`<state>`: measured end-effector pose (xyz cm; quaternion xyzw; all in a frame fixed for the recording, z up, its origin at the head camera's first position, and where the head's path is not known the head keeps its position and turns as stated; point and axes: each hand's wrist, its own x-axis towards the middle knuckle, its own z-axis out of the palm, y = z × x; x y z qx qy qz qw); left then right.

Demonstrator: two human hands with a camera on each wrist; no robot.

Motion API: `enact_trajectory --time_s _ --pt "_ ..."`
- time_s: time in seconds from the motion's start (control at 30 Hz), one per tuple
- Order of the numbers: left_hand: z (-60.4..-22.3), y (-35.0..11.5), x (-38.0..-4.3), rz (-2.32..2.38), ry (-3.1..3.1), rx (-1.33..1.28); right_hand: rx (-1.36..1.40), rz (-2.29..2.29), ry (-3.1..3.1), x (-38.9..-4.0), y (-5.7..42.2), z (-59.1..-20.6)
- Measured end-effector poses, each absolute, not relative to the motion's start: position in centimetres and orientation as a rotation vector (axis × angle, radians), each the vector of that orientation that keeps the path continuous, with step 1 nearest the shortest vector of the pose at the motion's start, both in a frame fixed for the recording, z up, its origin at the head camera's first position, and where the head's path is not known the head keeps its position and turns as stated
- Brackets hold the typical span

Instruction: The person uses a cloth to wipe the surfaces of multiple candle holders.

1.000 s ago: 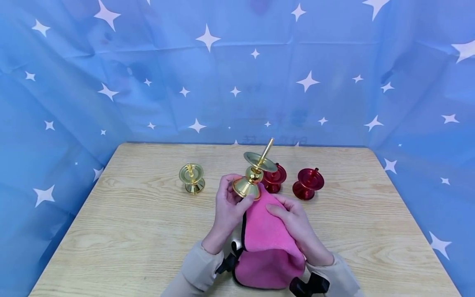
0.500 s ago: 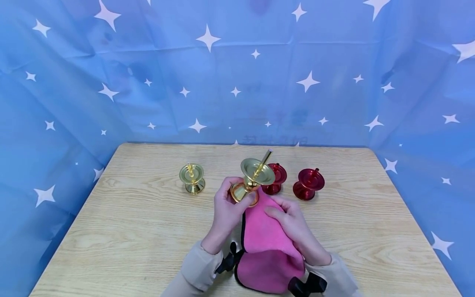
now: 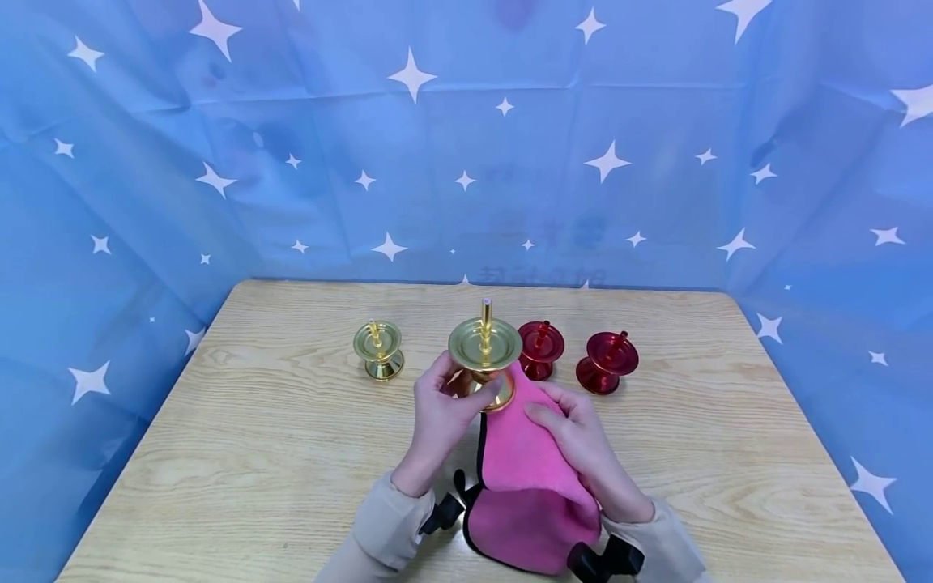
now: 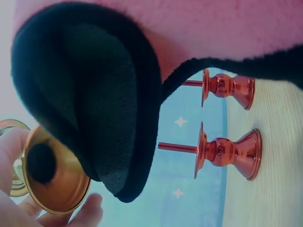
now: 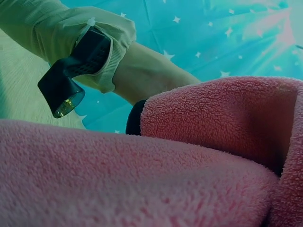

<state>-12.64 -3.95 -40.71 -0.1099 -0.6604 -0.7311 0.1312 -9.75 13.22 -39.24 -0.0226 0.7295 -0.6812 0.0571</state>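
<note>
In the head view my left hand (image 3: pixel 446 413) grips a gold candle holder (image 3: pixel 484 344) by its flared base, nearly upright above the table, dish and spike on top. The left wrist view looks into the hollow underside of this candle holder (image 4: pixel 66 184), with fingers around it. My right hand (image 3: pixel 579 433) pinches a pink cloth (image 3: pixel 528 453) with black edging, its top corner touching or close behind the base. The cloth hangs down between both wrists. Pink cloth (image 5: pixel 94 175) fills much of the right wrist view, hiding the right hand's fingers there.
A second gold candle holder (image 3: pixel 379 348) stands to the left on the wooden table (image 3: pixel 240 453). Two red candle holders, one just right of the held one (image 3: pixel 541 348) and another farther right (image 3: pixel 607 360), stand upright. A blue star-printed curtain (image 3: pixel 466 146) surrounds the table's back and sides.
The held candle holder has turned from leaning right to nearly upright, its spike swinging left and its dish tipping toward the camera. The right hand and cloth have barely moved.
</note>
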Motion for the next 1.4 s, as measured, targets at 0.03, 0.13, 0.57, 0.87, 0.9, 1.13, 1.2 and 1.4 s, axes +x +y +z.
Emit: enact_trajectory --time_s 0.03,0.13,0.57,0.87,0.9,1.13,1.2,1.4 --pt "-40.7 -4.0 -12.7 -2.104 -1.928 -0.313 -0.068 -2.06 2.213 -9.8 13.3 -39.3" --pt "-40.8 -4.1 -12.9 -2.071 -1.94 -0.313 -0.062 -2.057 2.213 -9.8 13.5 -39.4" --pt "-40.7 -4.8 -14.0 -1.799 -1.98 -0.321 -0.001 -2.217 2.249 -9.6 16.0 -39.0" --pt "-43.6 -5.3 -16.7 -1.77 -2.037 -0.206 0.049 -2.269 2.2 -9.3 17.3 -38.4" --pt "-44.2 -5.3 -17.2 -1.774 -2.046 -0.193 0.05 -2.275 2.195 -9.2 17.4 -38.3" --pt "-45.5 -5.4 -18.9 -1.736 -2.118 -0.166 0.067 -2.303 2.176 -8.7 18.0 -37.9" --pt "-45.8 -5.4 -19.3 -1.716 -2.14 -0.164 0.074 -2.314 2.164 -8.6 18.1 -37.8" --pt "-46.8 -5.3 -20.3 -1.726 -2.209 -0.111 0.098 -2.31 2.177 -8.4 18.6 -37.5"
